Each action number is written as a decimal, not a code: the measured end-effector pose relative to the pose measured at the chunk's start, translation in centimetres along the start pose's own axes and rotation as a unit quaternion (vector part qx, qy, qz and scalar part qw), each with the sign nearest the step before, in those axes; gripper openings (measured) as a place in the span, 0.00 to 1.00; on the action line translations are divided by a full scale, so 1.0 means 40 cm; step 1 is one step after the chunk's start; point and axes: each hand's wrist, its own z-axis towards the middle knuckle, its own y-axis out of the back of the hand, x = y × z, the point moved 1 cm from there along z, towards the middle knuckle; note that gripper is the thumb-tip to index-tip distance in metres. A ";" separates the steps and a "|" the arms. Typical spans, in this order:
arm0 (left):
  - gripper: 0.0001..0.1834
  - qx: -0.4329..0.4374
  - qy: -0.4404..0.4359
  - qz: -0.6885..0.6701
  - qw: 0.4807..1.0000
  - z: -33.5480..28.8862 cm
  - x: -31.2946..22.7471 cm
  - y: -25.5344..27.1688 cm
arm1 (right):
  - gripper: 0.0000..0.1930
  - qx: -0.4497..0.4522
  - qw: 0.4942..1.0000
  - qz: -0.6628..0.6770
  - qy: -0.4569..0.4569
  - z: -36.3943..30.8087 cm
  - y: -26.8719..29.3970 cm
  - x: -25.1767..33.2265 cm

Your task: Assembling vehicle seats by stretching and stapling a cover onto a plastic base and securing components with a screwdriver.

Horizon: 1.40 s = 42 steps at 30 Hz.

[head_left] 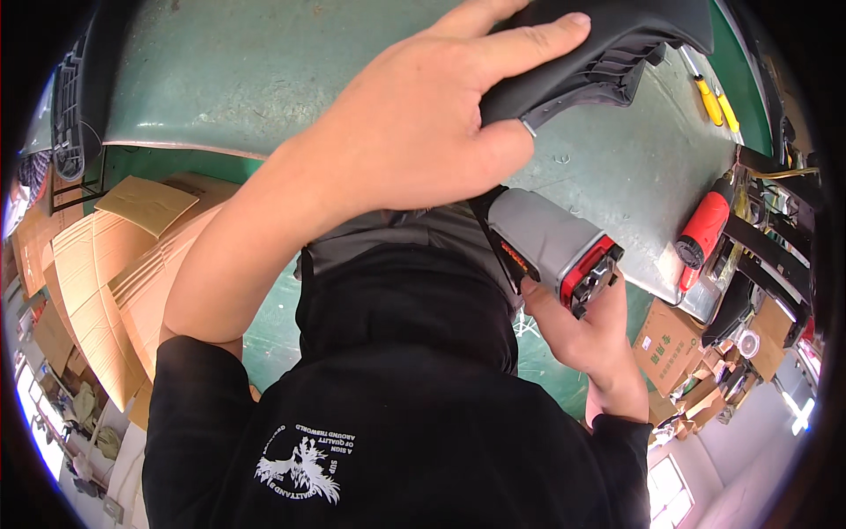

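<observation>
My left hand (423,123) reaches across from the left and grips a black moulded plastic part (617,48) with ribs on its underside, pressing it onto the grey-green worktable (247,70). My right hand (589,333) is lower right and holds a grey cordless power tool (551,240) by its lower end. The tool's red and black base faces the camera. Its front end is hidden behind my left hand and my dark clothing. The tool sits just below the black part, close to my chest.
A red hand tool (705,225) lies at the table's right edge, with two yellow-handled screwdrivers (714,99) farther back. Flat cardboard sheets (106,264) are stacked on the floor at left, cardboard boxes (665,344) at right. Another black ribbed part (69,106) hangs at the table's left end.
</observation>
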 end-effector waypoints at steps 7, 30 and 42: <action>0.43 -0.056 0.177 -0.074 0.980 -0.036 -0.004 -0.065 | 0.16 0.031 0.992 -0.119 0.027 0.045 -0.033 0.006; 0.43 -0.065 -0.092 -0.067 0.991 -0.021 0.072 -0.075 | 0.10 -0.036 0.994 -0.071 -0.074 -0.021 0.027 0.010; 0.44 0.134 0.261 -0.155 0.943 0.052 -0.030 0.014 | 0.09 0.037 0.991 -0.095 -0.087 0.055 -0.004 0.035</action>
